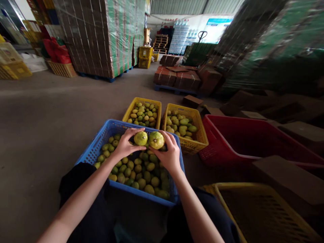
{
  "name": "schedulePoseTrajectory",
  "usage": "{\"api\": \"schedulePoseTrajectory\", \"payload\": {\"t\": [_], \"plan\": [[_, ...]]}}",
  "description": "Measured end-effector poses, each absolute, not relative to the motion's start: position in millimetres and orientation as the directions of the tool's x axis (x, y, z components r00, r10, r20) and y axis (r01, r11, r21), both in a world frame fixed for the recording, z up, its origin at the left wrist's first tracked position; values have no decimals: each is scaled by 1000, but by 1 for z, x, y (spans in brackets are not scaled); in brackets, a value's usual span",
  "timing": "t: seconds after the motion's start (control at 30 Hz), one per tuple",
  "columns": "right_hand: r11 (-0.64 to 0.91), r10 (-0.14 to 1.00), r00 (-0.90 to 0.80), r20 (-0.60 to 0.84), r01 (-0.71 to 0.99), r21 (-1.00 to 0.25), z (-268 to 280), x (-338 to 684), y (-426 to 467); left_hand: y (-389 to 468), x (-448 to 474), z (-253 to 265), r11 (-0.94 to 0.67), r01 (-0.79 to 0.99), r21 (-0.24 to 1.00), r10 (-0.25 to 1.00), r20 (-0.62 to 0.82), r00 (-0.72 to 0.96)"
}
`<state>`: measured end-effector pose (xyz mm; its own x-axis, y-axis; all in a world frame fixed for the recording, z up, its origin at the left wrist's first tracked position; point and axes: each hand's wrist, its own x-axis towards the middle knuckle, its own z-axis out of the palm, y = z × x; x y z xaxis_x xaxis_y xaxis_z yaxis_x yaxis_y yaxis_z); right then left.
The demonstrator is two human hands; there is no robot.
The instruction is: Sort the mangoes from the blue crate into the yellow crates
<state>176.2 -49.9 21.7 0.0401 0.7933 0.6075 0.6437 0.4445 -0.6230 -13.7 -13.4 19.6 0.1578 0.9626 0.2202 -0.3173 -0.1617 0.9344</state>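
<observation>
Over the blue crate (141,193), each of my hands grips one greenish-yellow lemon. My left hand (126,143) pinches the smaller lemon (140,138) between thumb and fingers. The larger, ribbed lemon (156,140) is held in my right hand (169,152). Both fruits are side by side, nearly touching, with their ends turned toward me. Beneath my hands, the blue crate holds many green and yellow lemons (138,168). My forearms hide part of its contents.
Behind the blue crate stand a left yellow crate (160,114) and a right yellow crate (206,144), both holding fruit. A red crate (210,135) is at right, with another yellow crate (217,189) near my knee. Wrapped pallet stacks (121,37) and cartons (187,81) stand farther back.
</observation>
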Motion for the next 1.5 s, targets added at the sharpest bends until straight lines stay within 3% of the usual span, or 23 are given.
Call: {"api": "schedulePoseTrajectory", "payload": {"t": [0.1, 0.2, 0.33, 0.57, 0.73, 0.87, 0.93, 1.0, 1.1, 1.33, 1.5], "plan": [[384, 898, 26, 439, 438, -813, 32, 183, -52, -7, -18, 15, -64, -329, 942, 965, 142, 219], [134, 991, -2, 135, 112, -985, 34, 186, -52, -4, -18, 8, 212, -420, 882, 933, -54, 357], [-136, 990, -60, -129, -131, -982, 28, 182, -49, -3, -12, 3, 485, -417, 769, 849, -301, 434], [-222, 975, -83, -208, -220, -950, 28, 179, -47, -3, -8, 9, 558, -416, 718, 824, -421, 379], [-38, 998, 52, -44, -99, -994, 28, 178, -48, -6, -7, 9, 484, -414, 771, 865, -348, 362], [146, 966, 189, 174, 155, -977, 23, 179, -48, -13, -3, 9, 203, -375, 904, 958, -104, 268], [255, 916, 204, 344, 367, -895, 22, 179, -48, -15, -1, 9, -11, -292, 956, 977, 72, 201], [373, 829, 149, 540, 573, -730, 20, 180, -49, -17, -1, 7, -213, -172, 962, 959, 240, 153], [505, 694, 6, 720, 708, -493, 17, 182, -50, -16, -3, 2, -414, -10, 910, 902, 412, 129], [569, 570, -114, 814, 769, -290, 9, 187, -51, -14, -6, -1, -551, 98, 829, 832, 536, 143], [567, 563, -102, 820, 769, -293, 14, 185, -53, -12, -6, -1, -491, 21, 871, 861, 481, 166]]}}
